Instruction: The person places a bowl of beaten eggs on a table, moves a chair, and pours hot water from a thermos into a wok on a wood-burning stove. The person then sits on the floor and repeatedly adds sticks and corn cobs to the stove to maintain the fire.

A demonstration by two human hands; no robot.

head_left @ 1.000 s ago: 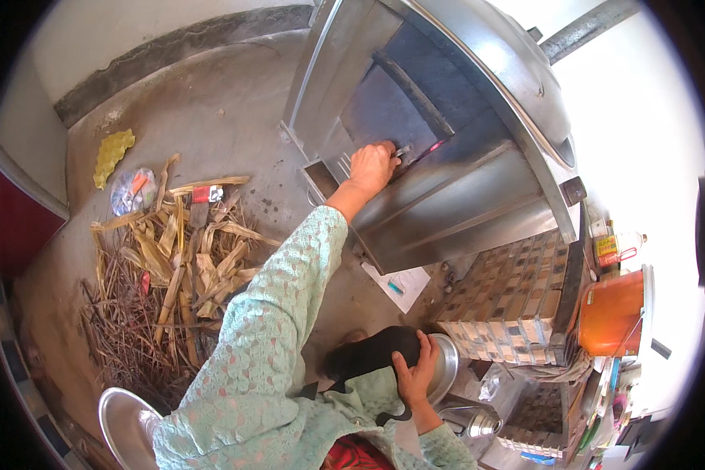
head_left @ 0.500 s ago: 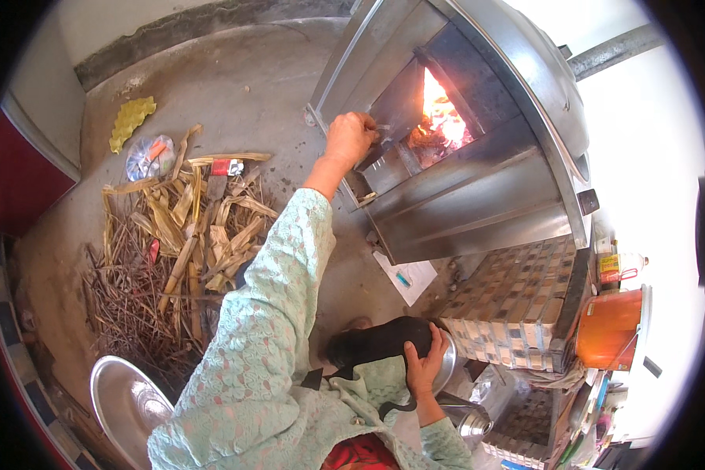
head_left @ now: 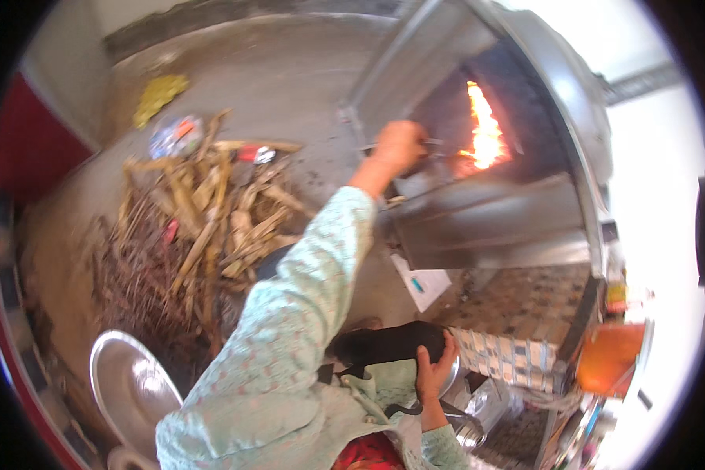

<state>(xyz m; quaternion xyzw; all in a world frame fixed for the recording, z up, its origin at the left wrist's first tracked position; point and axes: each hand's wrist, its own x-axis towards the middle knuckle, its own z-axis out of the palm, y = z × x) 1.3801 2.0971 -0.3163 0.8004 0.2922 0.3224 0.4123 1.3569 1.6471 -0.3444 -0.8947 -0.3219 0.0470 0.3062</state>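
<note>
My left hand [head_left: 399, 147] reaches out to the metal stove [head_left: 497, 235], its fingers closed on the small handle of the dark firebox door [head_left: 450, 106]. That door stands partly across the firebox mouth. Beside it, bright flames [head_left: 484, 129] show in a narrow upright strip. Motion smears the fingertips and the handle. Down at the lower right, my right hand [head_left: 436, 376] lies with fingers apart on my dark-clothed knee [head_left: 392, 342], holding nothing.
On the floor at left lie a heap of dry husks and twigs [head_left: 188, 227], a plastic bag [head_left: 175, 137] and a yellow crinkled piece [head_left: 160, 98]. A metal basin [head_left: 133, 384] stands lower left. White paper [head_left: 421, 282] lies below the stove, near a tiled ledge [head_left: 509, 329] and an orange bucket [head_left: 609, 359].
My left hand has swung the firebox door further across the opening, and the strip of fire is narrower. The whole view has shifted somewhat; my right hand stays on the knee.
</note>
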